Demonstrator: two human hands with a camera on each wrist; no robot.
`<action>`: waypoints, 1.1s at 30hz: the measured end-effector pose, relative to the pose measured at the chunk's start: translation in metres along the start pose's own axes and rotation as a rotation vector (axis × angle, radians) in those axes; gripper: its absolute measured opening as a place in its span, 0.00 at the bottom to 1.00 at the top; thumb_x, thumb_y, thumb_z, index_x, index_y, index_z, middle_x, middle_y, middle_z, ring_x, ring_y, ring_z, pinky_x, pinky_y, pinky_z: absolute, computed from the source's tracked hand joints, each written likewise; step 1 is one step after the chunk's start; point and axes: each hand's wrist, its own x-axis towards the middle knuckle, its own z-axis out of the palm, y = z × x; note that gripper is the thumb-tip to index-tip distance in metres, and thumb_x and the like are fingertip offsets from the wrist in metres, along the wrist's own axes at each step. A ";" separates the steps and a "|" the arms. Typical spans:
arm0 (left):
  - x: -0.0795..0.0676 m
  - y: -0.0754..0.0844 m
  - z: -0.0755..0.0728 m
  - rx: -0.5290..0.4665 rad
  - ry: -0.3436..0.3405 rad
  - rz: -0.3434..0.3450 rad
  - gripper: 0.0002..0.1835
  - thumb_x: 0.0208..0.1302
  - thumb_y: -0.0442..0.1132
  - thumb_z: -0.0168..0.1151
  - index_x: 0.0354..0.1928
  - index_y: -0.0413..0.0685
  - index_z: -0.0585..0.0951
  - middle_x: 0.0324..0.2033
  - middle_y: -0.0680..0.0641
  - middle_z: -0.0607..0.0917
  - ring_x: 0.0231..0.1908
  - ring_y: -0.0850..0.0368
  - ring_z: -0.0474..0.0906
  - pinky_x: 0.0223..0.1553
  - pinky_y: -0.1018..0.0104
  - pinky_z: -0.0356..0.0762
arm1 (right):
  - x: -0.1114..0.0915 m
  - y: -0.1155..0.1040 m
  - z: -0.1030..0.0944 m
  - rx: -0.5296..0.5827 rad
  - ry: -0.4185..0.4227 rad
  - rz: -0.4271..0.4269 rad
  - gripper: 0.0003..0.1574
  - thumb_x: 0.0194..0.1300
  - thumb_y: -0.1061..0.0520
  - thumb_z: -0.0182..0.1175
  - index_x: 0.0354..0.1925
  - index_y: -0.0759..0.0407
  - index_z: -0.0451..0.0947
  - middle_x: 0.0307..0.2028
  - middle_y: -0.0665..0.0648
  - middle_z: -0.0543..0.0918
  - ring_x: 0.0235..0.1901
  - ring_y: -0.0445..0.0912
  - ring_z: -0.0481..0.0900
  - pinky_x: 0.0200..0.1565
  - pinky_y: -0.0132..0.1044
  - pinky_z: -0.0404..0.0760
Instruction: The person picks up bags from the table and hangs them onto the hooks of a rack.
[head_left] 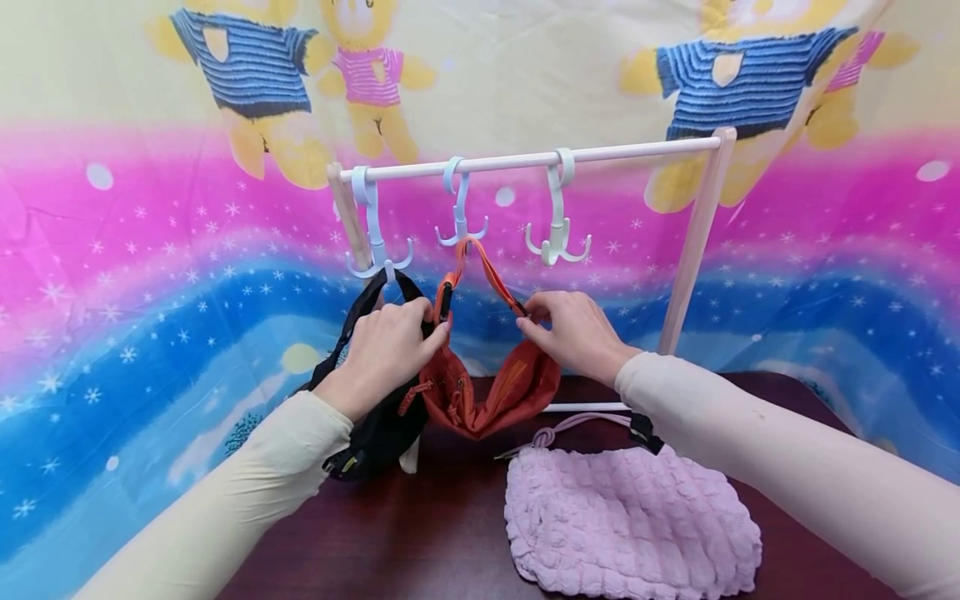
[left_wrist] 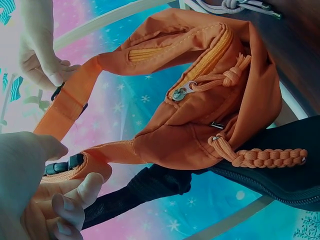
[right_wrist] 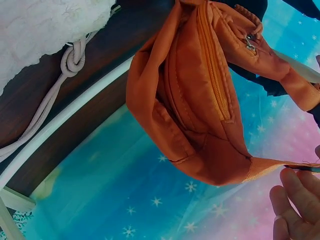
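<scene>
a printed cloth backdrop fills the head view behind everything, cream with bears at the top, then pink, then blue with white snowflakes; a dark reddish-brown table spreads across the bottom. on it stands a rack, its pale top bar crossing the upper middle of the frame between 2 posts. the puffy pink bag lies on the table at lower right, its knotted cord toward the rack; its contents are hidden. the black bag, left of centre, hangs by its strap from the left hook, partly covered by an arm; what it holds cannot be seen. the orange bag is suspended at the centre of the frame, above the table and right of the black bag, contents hidden too. its long axis runs left to right but sags into a v, the fold pointing down and both ends rising into the strap. the left hand pinches the strap's left side by a black buckle, and the right hand pinches its right side near another. 3 hooks sit along the bar: left, middle and right. the strap's top meets the middle hook; whether it is over a prong, i cannot tell.
</scene>
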 end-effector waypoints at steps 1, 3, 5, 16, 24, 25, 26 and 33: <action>0.000 0.000 0.000 0.000 0.000 -0.002 0.15 0.73 0.54 0.59 0.41 0.50 0.82 0.13 0.52 0.75 0.13 0.59 0.70 0.15 0.64 0.63 | 0.000 0.000 0.000 0.000 0.000 0.000 0.15 0.70 0.48 0.64 0.47 0.56 0.85 0.39 0.55 0.90 0.35 0.47 0.86 0.41 0.45 0.83; -0.001 0.000 0.001 -0.001 -0.003 -0.005 0.15 0.73 0.54 0.59 0.41 0.50 0.82 0.13 0.52 0.75 0.13 0.59 0.70 0.15 0.64 0.64 | -0.001 0.000 0.000 0.002 0.002 -0.001 0.15 0.70 0.48 0.64 0.47 0.56 0.85 0.39 0.55 0.90 0.37 0.48 0.86 0.42 0.46 0.84; -0.001 0.000 0.001 0.000 -0.007 -0.006 0.15 0.73 0.54 0.59 0.42 0.50 0.82 0.13 0.52 0.75 0.13 0.59 0.70 0.15 0.64 0.64 | -0.001 0.000 0.000 0.001 0.002 0.000 0.15 0.70 0.48 0.64 0.47 0.56 0.85 0.39 0.55 0.90 0.38 0.48 0.86 0.43 0.46 0.84; -0.005 0.000 0.005 0.006 -0.014 -0.005 0.15 0.73 0.54 0.59 0.40 0.50 0.81 0.13 0.52 0.74 0.13 0.58 0.69 0.15 0.64 0.63 | -0.004 0.001 0.001 0.013 -0.001 0.009 0.15 0.71 0.48 0.63 0.47 0.56 0.85 0.40 0.55 0.90 0.39 0.48 0.87 0.44 0.47 0.84; -0.006 0.000 0.004 0.010 -0.013 -0.013 0.15 0.73 0.54 0.58 0.40 0.50 0.81 0.13 0.52 0.74 0.13 0.58 0.70 0.15 0.64 0.64 | -0.005 0.001 -0.001 0.026 0.000 0.016 0.15 0.71 0.48 0.63 0.48 0.56 0.85 0.41 0.55 0.90 0.42 0.48 0.87 0.47 0.49 0.84; -0.006 0.000 0.004 0.009 -0.012 -0.013 0.16 0.73 0.54 0.58 0.40 0.50 0.81 0.13 0.52 0.74 0.13 0.58 0.70 0.15 0.64 0.64 | -0.005 0.001 -0.002 0.027 0.001 0.017 0.15 0.71 0.48 0.63 0.47 0.56 0.85 0.41 0.55 0.90 0.42 0.49 0.88 0.47 0.49 0.84; -0.006 0.000 0.004 0.010 -0.011 -0.013 0.16 0.73 0.54 0.58 0.40 0.50 0.81 0.13 0.52 0.74 0.13 0.58 0.70 0.15 0.64 0.64 | -0.005 0.002 -0.002 0.029 0.001 0.019 0.15 0.71 0.48 0.63 0.47 0.56 0.85 0.41 0.55 0.90 0.42 0.48 0.88 0.47 0.49 0.84; -0.009 0.000 0.002 0.014 -0.020 -0.021 0.17 0.72 0.55 0.59 0.40 0.48 0.81 0.13 0.51 0.74 0.14 0.59 0.70 0.15 0.64 0.63 | -0.007 0.003 -0.003 0.031 0.005 0.012 0.14 0.70 0.48 0.64 0.47 0.55 0.85 0.39 0.54 0.90 0.39 0.46 0.87 0.45 0.47 0.84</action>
